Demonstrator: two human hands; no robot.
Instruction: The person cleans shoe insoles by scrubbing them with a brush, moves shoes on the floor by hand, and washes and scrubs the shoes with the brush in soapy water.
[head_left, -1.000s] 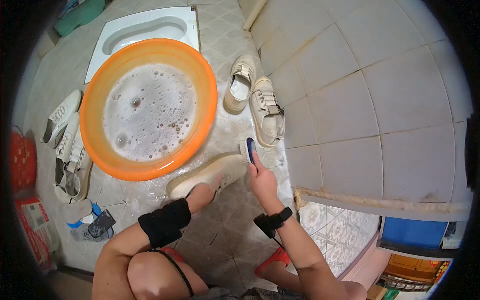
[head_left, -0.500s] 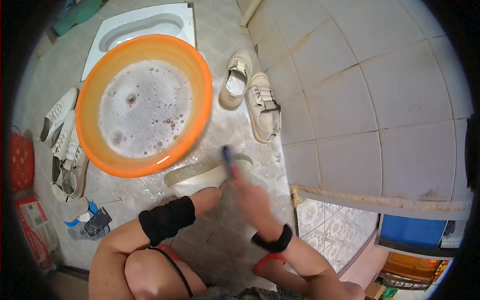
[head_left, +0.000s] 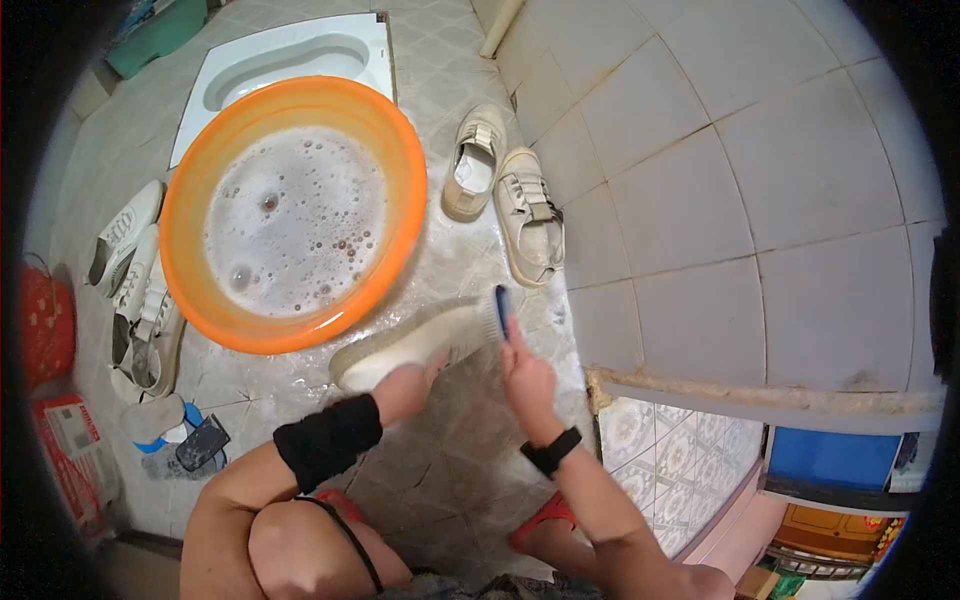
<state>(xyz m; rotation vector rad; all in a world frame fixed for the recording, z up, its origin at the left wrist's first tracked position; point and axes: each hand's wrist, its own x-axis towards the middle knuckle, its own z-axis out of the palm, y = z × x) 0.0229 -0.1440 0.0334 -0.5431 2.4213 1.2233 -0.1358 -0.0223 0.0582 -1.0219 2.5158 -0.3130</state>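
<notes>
A wet off-white shoe [head_left: 400,350] lies tilted just above the floor or on it, its sole edge toward the basin; I cannot tell whether it touches the tiles. My left hand [head_left: 405,392] is closed on the shoe's near side. In my right hand [head_left: 527,385] is a scrubbing brush [head_left: 502,312] with a dark blue back and pale bristles. Those bristles meet the right end of the shoe. Beyond the shoe stands an orange basin [head_left: 415,215] of foamy, greyish water with bubbles.
Two off-white shoes [head_left: 474,165] rest by the tiled wall [head_left: 690,180]. Several white shoes [head_left: 130,225] sit left of the basin. Insoles [head_left: 155,418] and a dark flat brush-like piece [head_left: 203,443] lie near the left. Behind the basin is a squat toilet [head_left: 215,90].
My right hand has carried the brush rightward to the shoe's end. The shoe's right end has risen in view, and my left hand has shifted slightly left along it.
</notes>
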